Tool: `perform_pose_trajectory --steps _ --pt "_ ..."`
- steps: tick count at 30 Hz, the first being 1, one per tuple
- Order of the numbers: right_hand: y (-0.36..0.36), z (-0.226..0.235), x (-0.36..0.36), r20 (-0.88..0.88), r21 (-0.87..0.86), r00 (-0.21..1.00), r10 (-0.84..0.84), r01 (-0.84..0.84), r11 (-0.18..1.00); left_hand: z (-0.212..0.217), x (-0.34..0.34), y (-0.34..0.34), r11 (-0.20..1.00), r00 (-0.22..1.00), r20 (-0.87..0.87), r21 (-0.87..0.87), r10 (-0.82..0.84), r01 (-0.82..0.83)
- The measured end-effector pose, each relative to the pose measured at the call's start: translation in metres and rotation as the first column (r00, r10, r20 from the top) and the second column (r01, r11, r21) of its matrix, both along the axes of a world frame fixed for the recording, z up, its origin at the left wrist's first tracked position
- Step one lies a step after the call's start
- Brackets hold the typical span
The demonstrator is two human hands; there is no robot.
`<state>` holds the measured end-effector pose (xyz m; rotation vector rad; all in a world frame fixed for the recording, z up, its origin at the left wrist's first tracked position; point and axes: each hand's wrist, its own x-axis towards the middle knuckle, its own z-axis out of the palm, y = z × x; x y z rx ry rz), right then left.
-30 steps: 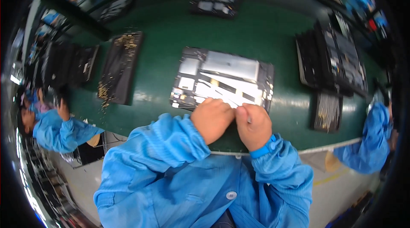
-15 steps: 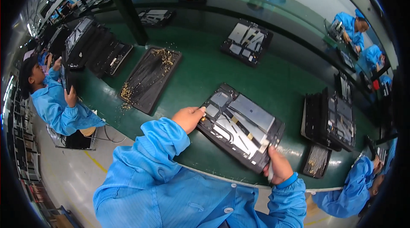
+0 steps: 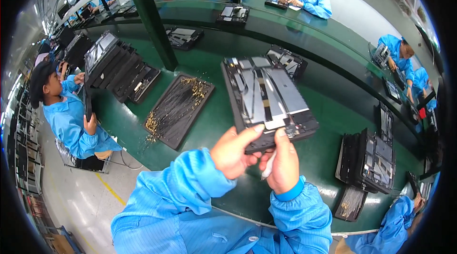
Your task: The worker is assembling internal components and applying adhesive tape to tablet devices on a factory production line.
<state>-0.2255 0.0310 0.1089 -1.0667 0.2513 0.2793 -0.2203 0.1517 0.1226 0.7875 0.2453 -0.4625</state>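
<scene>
Between my hands, raised over the green table (image 3: 228, 206), is an opened tablet (image 3: 281, 87) in a black tray. Its flat grey battery cells, a dark ribbon strip and silver plates face up. My left hand (image 3: 233, 151) grips the near left corner, thumb on top. Close beside it, my right hand (image 3: 284, 166) holds the near edge, thumb on top. A slim white pen-like tool (image 3: 269, 166) is also tucked in my right hand, its tip pointing down. The fingers under the tray are partly hidden.
Left of the tablet, a black tray (image 3: 196, 115) carries thin dark cables (image 3: 173, 109) with gold ends. Stacked trays (image 3: 119, 71) stand at the left, another stack (image 3: 373, 159) at the right beside a wire tray (image 3: 350, 204). A green post (image 3: 152, 21) rises behind. Co-workers sit around.
The tablet has been lifted away from me and turned, its near edge now facing me. My left hand has slid to the near corner; my right hand has moved left, close to it.
</scene>
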Motion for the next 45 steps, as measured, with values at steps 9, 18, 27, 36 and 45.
perform_pose_trajectory --steps 9,18,27,36,45 --pt "-0.093 -0.100 -0.042 0.277 -0.935 0.781 0.559 0.353 -0.030 -0.005 0.097 0.057 0.924 0.932 -0.046 -0.122 0.360 -0.363" --pt "-0.096 -0.108 -0.036 0.453 -0.837 0.696 0.557 0.547 -0.003 -0.103 0.196 0.024 0.924 0.929 -0.274 0.354 0.250 -0.145" --pt "-0.102 -0.106 -0.030 0.429 -0.860 0.701 0.570 0.510 0.020 -0.142 0.263 0.023 0.715 0.915 -0.126 0.667 0.383 -0.207" --pt "-0.094 -0.107 -0.037 0.454 -0.849 0.709 0.540 0.528 0.021 -0.078 0.201 -0.030 0.748 0.860 -0.029 0.508 0.510 -0.427" --pt "-0.059 -0.062 -0.085 -0.147 -0.986 0.487 0.861 0.002 -0.170 -0.061 0.051 0.025 0.885 0.937 0.049 0.349 -0.345 0.307"
